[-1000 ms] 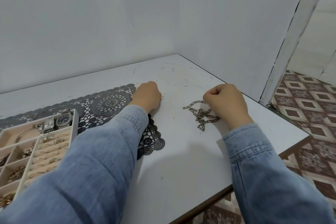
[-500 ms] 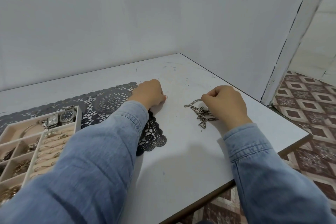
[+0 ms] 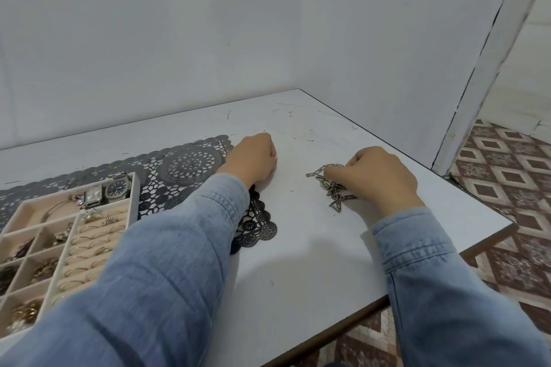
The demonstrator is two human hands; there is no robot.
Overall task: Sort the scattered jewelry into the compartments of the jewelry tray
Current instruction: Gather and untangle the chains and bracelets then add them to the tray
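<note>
The chain [image 3: 331, 186] lies bunched on the white table [image 3: 298, 262], right of centre, and my right hand [image 3: 374, 177] grips it with curled fingers. My left hand [image 3: 253, 159] rests at centre, fingers curled; I cannot tell whether it holds anything. The jewelry tray [image 3: 135, 198] sits lower left on a dark lace mat [image 3: 190, 164], with watches [image 3: 108, 191] in its top compartment.

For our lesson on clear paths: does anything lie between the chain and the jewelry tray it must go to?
Yes. The left hand, pinching what looks like a small ring, and its sleeve lie across the table between the chain and the tray. The right hand grips the chain.
</note>
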